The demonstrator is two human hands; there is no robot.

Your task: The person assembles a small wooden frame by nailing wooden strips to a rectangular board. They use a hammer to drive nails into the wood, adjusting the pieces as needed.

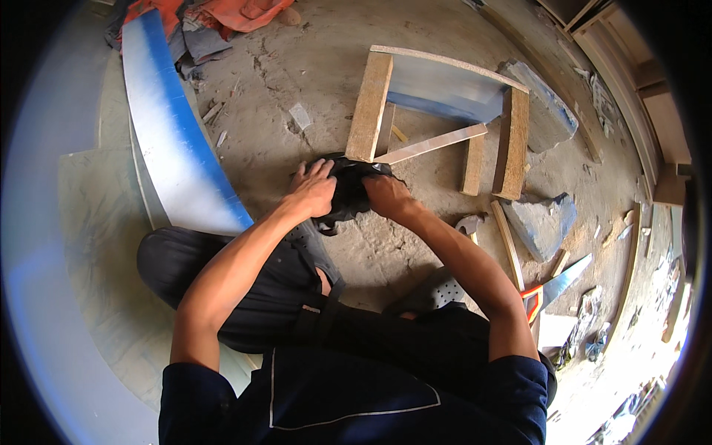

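Observation:
A crumpled black plastic bag [347,194] lies on the concrete floor in front of me, between my two hands. My left hand [315,194] holds the bag's left side, its fingers bent over the edge. At the right side, my right hand [386,194] is closed on the bag, with the fingertips hidden in its dark folds. Whatever the bag contains cannot be made out. Just beyond it stands a wooden frame [368,111] of rough boards, with a grey-blue panel [445,85] along its far side and a thin strip [434,143] lying slantwise across it.
A handsaw [562,283] with a red-orange handle lies at the right, near broken concrete blocks [540,226] and loose wood strips [507,245]. A long blue-and-white sheet [172,133] stretches along my left. Orange cloth [241,13] lies at the far left; wooden cabinetry [664,122] stands far right.

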